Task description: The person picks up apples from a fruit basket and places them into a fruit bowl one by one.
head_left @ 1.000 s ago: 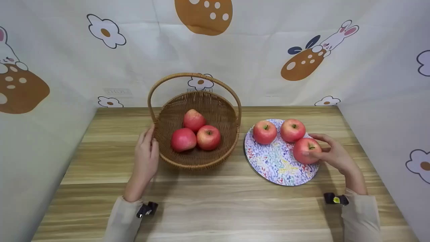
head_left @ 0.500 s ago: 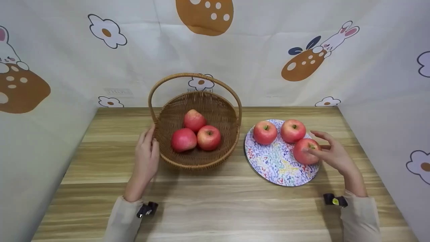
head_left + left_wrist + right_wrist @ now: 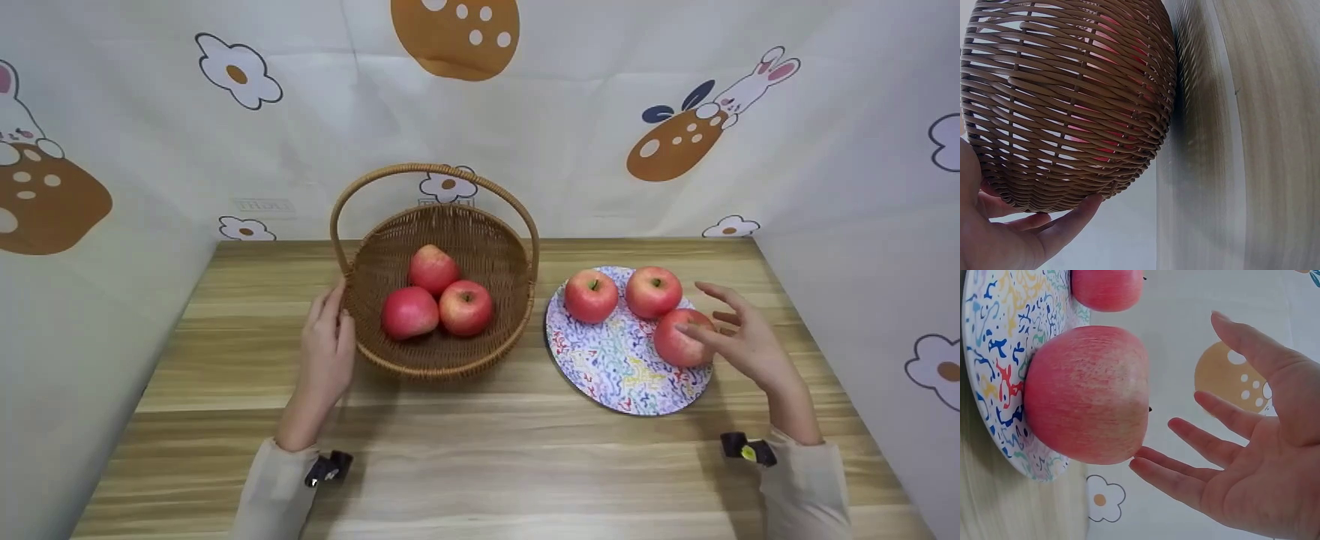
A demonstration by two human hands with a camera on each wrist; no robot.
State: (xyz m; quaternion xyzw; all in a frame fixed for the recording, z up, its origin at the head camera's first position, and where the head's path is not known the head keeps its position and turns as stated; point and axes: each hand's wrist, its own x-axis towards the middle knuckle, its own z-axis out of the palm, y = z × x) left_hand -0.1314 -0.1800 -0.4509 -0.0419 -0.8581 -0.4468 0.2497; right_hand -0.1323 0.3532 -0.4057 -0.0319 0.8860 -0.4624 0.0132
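Note:
My left hand [image 3: 328,341] rests against the left outer side of a brown wicker basket [image 3: 435,364]. In the left wrist view its fingers [image 3: 1069,225] lie along the weave near the basket's base. Inside the basket are three red apples [image 3: 466,307]. To the right, a round plate [image 3: 600,375] with a multicoloured squiggle pattern bears three more apples, two at the back and a front-right apple [image 3: 1089,394]. My right hand [image 3: 750,345] is spread beside and over that front-right apple, holding nothing. In the right wrist view its lower fingertips come close to the apple; contact is unclear.
The basket's tall arched handle [image 3: 435,168] stands upright. Everything sits on a wood-grain table [image 3: 480,465]. A pale sheet [image 3: 570,150] printed with rabbits and flowers walls off the back and both sides.
My right hand has let go of the front-right apple, its fingers spreading and lifting away. That apple stays on the plate. The left hand and basket have not moved.

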